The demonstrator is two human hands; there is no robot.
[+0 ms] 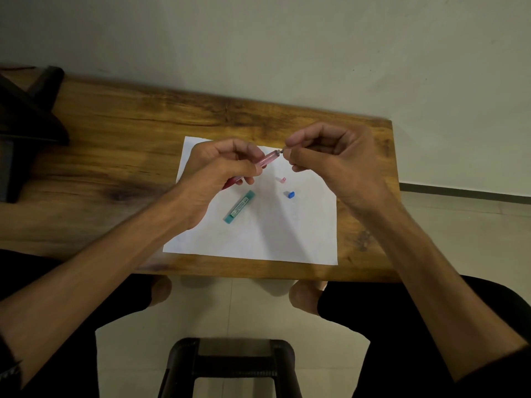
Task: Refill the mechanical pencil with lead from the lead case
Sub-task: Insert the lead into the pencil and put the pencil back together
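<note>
The left hand (221, 165) is curled around the translucent pink plastic mechanical pencil (265, 159) and holds it above the sheet, with the open back end pointing up and to the right. The right hand (324, 150) has its thumb and forefinger pressed together just at that end of the pencil, pinching something very small and dark; I think it is a lead or the small eraser plug, but it is too thin to be sure.

Below the hands, on the white sheet of paper (258, 237), lies the slim teal plastic lead case (239, 207), slanted, not touched by any hand. A small blue plastic cap (290, 194) lies well apart from the case to the right, so the case seems to be open. A tiny pink cap (283, 180) lies near the blue one and probably belongs to the pencil. The paper rests on a brown wooden table (115, 156).

In my judgement the step in hand is the feeding at the back end of the pencil. The next move needs a steady, straight push along the barrel, because a thin lead breaks easily when it bends.
</note>
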